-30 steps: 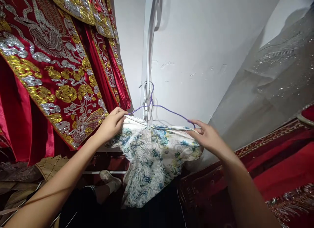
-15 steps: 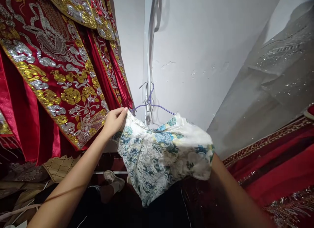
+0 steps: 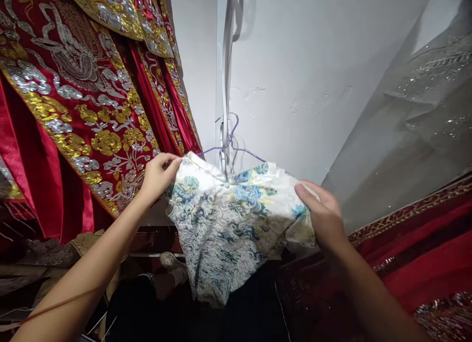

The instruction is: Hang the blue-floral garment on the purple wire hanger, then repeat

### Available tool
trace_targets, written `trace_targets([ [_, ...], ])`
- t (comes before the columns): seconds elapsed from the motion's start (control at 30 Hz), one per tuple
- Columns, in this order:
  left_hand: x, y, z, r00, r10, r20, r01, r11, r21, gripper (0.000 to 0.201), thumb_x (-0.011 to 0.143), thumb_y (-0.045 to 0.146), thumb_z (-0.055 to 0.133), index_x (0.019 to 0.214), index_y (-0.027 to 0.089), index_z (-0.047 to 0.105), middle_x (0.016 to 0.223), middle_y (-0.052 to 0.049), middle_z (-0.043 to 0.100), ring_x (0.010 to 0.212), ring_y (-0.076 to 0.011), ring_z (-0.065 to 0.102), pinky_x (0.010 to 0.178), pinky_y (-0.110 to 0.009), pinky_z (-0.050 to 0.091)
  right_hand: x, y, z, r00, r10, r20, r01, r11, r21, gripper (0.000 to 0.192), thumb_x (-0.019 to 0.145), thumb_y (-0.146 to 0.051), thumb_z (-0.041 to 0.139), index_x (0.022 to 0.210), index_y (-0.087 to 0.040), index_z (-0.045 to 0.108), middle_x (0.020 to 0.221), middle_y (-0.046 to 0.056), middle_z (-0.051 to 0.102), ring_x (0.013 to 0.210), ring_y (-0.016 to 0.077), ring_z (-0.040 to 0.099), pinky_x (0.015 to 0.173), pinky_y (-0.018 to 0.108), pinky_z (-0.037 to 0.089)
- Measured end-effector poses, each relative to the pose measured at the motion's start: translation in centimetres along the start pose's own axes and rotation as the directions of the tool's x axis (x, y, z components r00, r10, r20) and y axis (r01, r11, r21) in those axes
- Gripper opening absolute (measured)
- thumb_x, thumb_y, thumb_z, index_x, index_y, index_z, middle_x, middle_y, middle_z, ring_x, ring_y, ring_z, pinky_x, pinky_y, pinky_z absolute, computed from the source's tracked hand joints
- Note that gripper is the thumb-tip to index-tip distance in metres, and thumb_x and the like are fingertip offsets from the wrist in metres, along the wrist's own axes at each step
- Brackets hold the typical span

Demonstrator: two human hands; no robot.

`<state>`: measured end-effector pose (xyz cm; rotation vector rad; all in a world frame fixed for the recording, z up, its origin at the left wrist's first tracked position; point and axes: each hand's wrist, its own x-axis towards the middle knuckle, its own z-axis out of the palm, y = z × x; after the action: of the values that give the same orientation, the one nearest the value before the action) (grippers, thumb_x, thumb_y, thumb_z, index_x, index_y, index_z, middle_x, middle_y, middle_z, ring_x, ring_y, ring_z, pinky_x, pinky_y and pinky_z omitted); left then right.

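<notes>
while the left hand (image 3: pixel 158 177) pinches one shoulder of the floral top (image 3: pixel 228 224) at nine o'clock, the right hand (image 3: pixel 326 207) grips its sleeve just past three, thumb in front. this one top spreads from the middle down to six, its neckline edge just below one purple hanger (image 3: pixel 232 143) at twelve, whose two arms run down to the cloth, their ends hidden. bare white wall (image 3: pixel 295 62) leaves wide room at one o'clock; space is tighter at ten, beside one red embroidered garment (image 3: pixel 106 143). sparkling gray fabric (image 3: pixel 442 111) hangs between two and three, red cloth (image 3: pixel 438 258) lies at four, and one pale shoe (image 3: pixel 167 259) shows at half past seven.
</notes>
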<state>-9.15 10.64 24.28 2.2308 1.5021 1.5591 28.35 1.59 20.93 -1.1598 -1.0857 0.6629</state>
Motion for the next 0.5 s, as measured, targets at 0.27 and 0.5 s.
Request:
trace_targets([
  [0.27,-0.4,5.5,0.3,0.966,0.240,0.093,-0.241,0.971,-0.002,0.054,0.096,0.042,0.056,0.146,0.023,0.047,0.142,-0.010,0.059,0.126,-0.0276,0.055,0.106,-0.044,0.042,-6.3,-1.6,1.6,0.981,0.072,-0.180,-0.062,0.996,0.057,0.050,0.081,-0.066,0.067,0.114,-0.029,0.070,0.094,0.010,0.072,0.085,0.0314,0.069,0.061,0.040,0.056],
  [0.5,-4.9,3.5,4.1,0.978,0.011,0.209,0.057,0.947,-0.317,0.040,0.102,0.048,0.042,0.098,0.018,0.068,0.078,-0.002,0.062,0.072,-0.0164,0.058,0.069,-0.029,0.046,-9.2,0.4,5.2,0.317,-0.158,0.935,0.109,0.986,0.129,0.065,0.092,-0.069,0.049,0.144,-0.031,0.052,0.140,0.011,0.059,0.126,0.0318,0.060,0.101,0.045,0.053],
])
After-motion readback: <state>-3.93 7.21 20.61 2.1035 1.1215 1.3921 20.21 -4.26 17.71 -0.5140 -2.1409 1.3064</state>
